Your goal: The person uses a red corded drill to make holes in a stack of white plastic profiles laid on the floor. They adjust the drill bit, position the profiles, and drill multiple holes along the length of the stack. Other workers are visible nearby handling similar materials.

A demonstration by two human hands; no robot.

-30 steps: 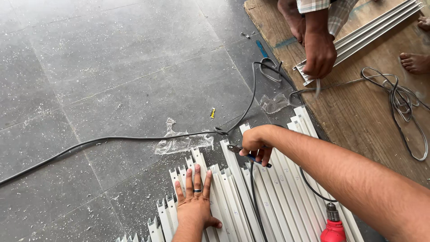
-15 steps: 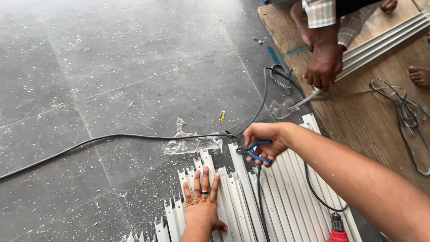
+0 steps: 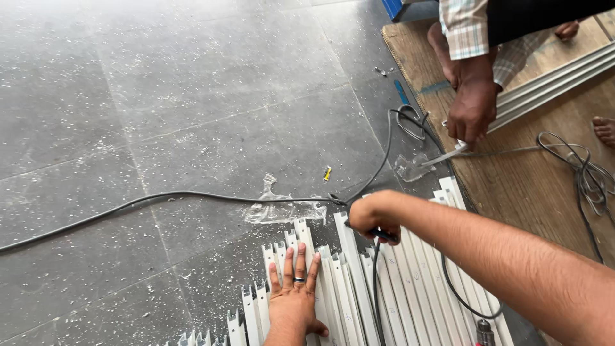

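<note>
Left hand (image 3: 293,306) flat, fingers spread on white channel strips (image 3: 410,288) | right hand (image 3: 371,218) gripping dark-handled tool (image 3: 383,236) | risk: tool may slip, nicking black cable (image 3: 192,195)

The white plastic channel strips (image 3: 410,288) lie side by side on the grey floor, a fanned row filling the frame from about 6 o'clock to 4 o'clock, their long axes running toward 11 o'clock. Their far ends are uneven and staggered, some cut square and showing an open U-shaped profile, stepping down toward 7 o'clock. All lie flat, touching or overlapping their neighbours. The blue-handled tool (image 3: 382,235), small and dark with blue grips, sits just right of centre over the strips' far ends, mostly hidden inside a closed fist, so only a short part of the handles shows.
</note>
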